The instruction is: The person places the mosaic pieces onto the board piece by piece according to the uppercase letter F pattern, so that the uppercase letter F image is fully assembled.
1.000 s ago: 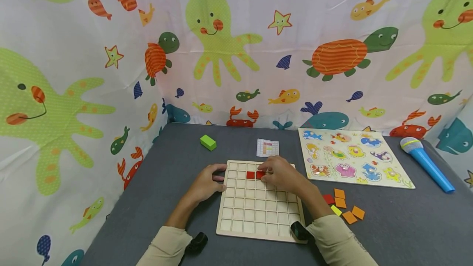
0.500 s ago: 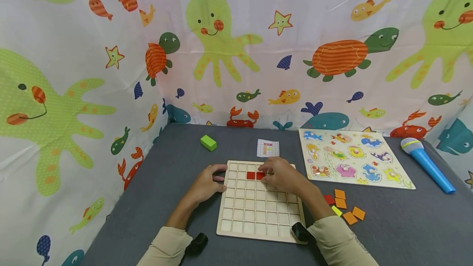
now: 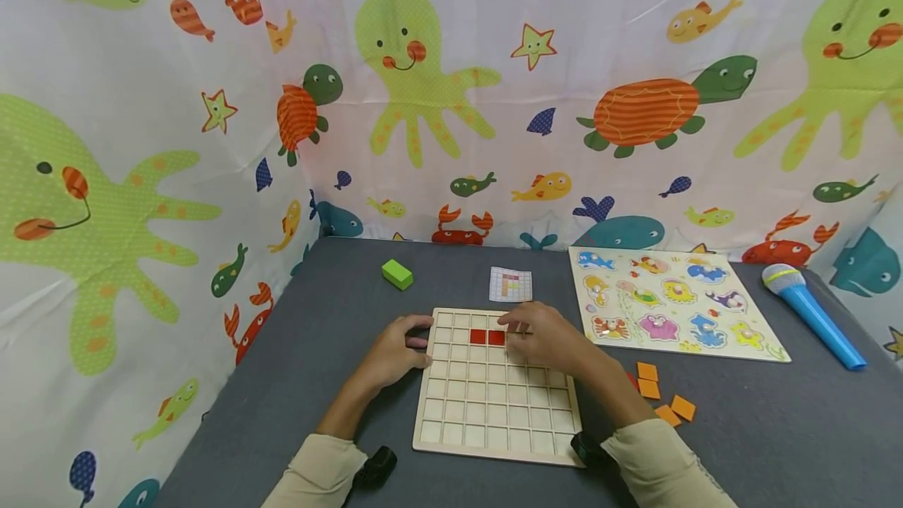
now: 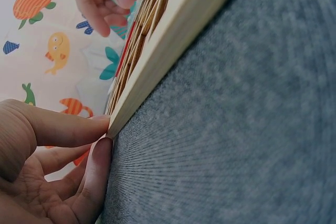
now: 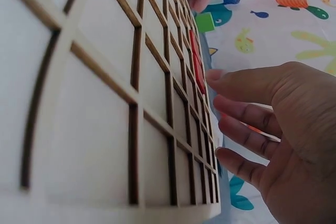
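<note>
A pale wooden grid board (image 3: 497, 414) lies on the dark table with two red square tiles (image 3: 477, 337) side by side in its second row. At its left edge my left hand (image 3: 391, 351) holds the board between thumb and fingertips; the left wrist view shows these fingertips (image 4: 102, 148) right at the board's side. My right hand (image 3: 546, 339) hovers over the upper right squares, fingers loosely bent and nothing between them. In the right wrist view its thumb tip (image 5: 214, 75) is close beside the red tiles, apart from them.
Several orange tiles (image 3: 683, 408) lie right of the board, a red one partly behind the right forearm. A small pattern card (image 3: 511, 284), a green block (image 3: 397, 274), an animal puzzle board (image 3: 680, 300) and a blue toy microphone (image 3: 818, 320) stand farther back.
My right hand has let go of the right red tile and shifted slightly right, uncovering it. The right forearm now hides the yellow tile. My left hand stays on the board's edge.
</note>
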Demonstrator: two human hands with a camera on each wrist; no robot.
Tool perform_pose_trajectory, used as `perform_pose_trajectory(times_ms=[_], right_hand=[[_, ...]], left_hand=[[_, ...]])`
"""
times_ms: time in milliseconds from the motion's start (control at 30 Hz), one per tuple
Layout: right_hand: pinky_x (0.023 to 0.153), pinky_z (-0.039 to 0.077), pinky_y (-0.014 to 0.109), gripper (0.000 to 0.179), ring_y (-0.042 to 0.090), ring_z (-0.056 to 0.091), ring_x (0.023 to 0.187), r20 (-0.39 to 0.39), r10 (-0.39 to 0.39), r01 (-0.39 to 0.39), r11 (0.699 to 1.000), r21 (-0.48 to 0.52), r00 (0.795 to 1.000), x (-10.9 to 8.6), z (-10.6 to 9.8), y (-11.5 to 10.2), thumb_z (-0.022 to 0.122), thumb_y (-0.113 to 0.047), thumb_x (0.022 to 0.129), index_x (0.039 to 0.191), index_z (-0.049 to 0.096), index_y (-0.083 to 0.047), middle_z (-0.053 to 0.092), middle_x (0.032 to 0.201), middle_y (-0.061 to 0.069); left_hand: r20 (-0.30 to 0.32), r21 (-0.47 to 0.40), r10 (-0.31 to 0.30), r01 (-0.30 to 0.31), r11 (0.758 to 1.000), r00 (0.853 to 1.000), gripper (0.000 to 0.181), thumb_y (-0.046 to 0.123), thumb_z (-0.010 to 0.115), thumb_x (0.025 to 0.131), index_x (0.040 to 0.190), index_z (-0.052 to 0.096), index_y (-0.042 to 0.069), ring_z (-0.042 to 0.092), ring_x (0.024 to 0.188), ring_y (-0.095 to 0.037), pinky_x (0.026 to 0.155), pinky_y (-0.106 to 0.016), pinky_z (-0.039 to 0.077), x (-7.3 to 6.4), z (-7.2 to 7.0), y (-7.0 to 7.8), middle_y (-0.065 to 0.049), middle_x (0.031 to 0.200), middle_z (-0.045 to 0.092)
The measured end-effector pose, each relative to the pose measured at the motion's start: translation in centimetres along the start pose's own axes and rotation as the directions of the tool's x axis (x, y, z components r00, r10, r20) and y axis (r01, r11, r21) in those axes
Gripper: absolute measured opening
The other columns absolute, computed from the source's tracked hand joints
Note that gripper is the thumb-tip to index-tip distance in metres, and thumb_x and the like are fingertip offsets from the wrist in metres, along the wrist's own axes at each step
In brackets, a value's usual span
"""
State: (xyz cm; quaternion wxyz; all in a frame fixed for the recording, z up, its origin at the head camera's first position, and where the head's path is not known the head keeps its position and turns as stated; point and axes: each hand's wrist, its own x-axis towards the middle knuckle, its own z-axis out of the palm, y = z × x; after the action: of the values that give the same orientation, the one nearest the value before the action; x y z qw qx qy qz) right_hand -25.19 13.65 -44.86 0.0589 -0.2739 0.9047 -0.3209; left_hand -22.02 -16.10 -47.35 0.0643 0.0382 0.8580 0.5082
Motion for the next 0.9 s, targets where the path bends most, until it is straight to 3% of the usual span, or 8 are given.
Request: perform_pose_trajectory(times_ms=[567, 900], right_hand=[[0.084, 0.054, 0.040, 0.036, 0.022, 0.062, 0.103, 0.016, 0.091, -0.090, 0.992, -0.087, 0.996, -4.7, -3.0, 0.6, 0.078, -0.022, 0.097, 0.131, 0.074, -0.010, 0.070, 0.110, 0.002], [0.096, 0.055, 0.053, 0.041, 0.025, 0.063, 0.110, -0.011, 0.114, -0.114, 0.987, -0.113, 0.993, -7.3, -4.5, 1.5, 0.081, -0.022, 0.095, 0.134, 0.073, -0.011, 0.071, 0.115, 0.001]], left_hand=[[0.002, 0.009, -0.005, 0.005, 1.000, 1.000, 0.062, -0.005, 0.079, 0.085, 0.144, 0.064, 0.007, 0.068, 0.121, -0.031, 0.096, -0.047, 0.057, -0.1, 0.1, 0.1, -0.015, 0.141, 0.058], [0.001, 0.008, -0.005, 0.005, 1.000, 1.000, 0.062, -0.005, 0.080, 0.085, 0.143, 0.065, 0.008, 0.068, 0.121, -0.031, 0.095, -0.046, 0.058, -0.1, 0.0, 0.3, -0.015, 0.141, 0.058]])
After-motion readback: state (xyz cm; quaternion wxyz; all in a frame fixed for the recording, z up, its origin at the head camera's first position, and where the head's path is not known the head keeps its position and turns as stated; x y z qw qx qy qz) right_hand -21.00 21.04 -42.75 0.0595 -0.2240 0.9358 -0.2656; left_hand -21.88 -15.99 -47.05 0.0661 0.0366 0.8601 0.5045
